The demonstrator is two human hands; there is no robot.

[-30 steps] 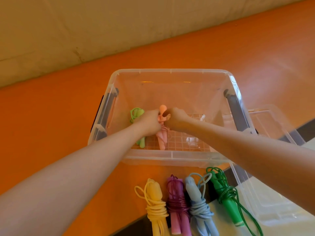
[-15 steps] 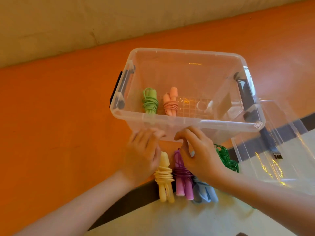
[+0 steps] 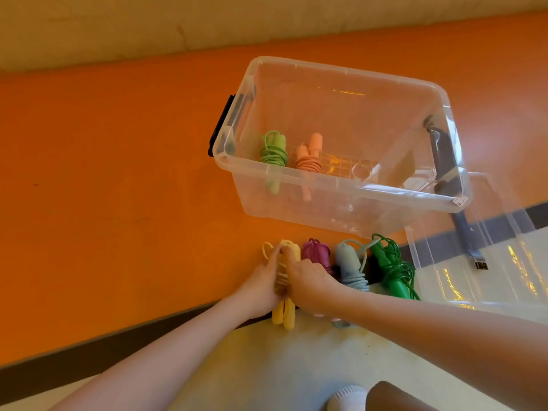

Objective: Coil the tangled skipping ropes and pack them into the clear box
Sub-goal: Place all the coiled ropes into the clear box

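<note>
Orange floor mat [image 3: 103, 173] below padded beige wall; pale floor strip at near edge. Clear box [image 3: 341, 179] on mat, open, lid [image 3: 489, 262] lying at its right. Light green rope [image 3: 274, 152] and peach rope [image 3: 308, 161] already inside, at box's left end. Purple rope [image 3: 315, 253], blue rope [image 3: 350, 268], dark green rope [image 3: 394, 271] in row along mat's near edge. Left hand [image 3: 264, 284] and right hand [image 3: 308, 281] both clenched round yellow rope [image 3: 284, 312].

Risks:
- wraps likely slip off handles if lift careless, coil unravels
- free loop at top may snag purple neighbour
- bundle may clip box's near rim

Both forearms reach forward, left hand [image 3: 262, 284] and right hand [image 3: 308, 281] side by side, fingers curled.
</note>
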